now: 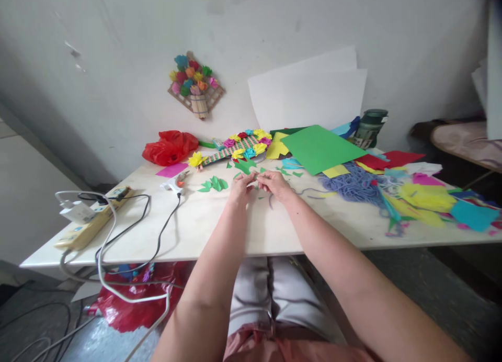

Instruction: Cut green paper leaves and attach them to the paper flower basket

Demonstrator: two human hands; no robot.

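Green paper scrap (255, 177) pinched between my left hand (240, 188) and right hand (275, 184), each grip narrow on it, held low over the worktop (219, 226) beside cut leaves (214, 184), likely for steadiness.

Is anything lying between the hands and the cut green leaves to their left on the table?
Nothing visible does. Bare table top separates the left hand from the green leaves. The glue gun lies farther left, beyond them. Both hands pinch a small piece.
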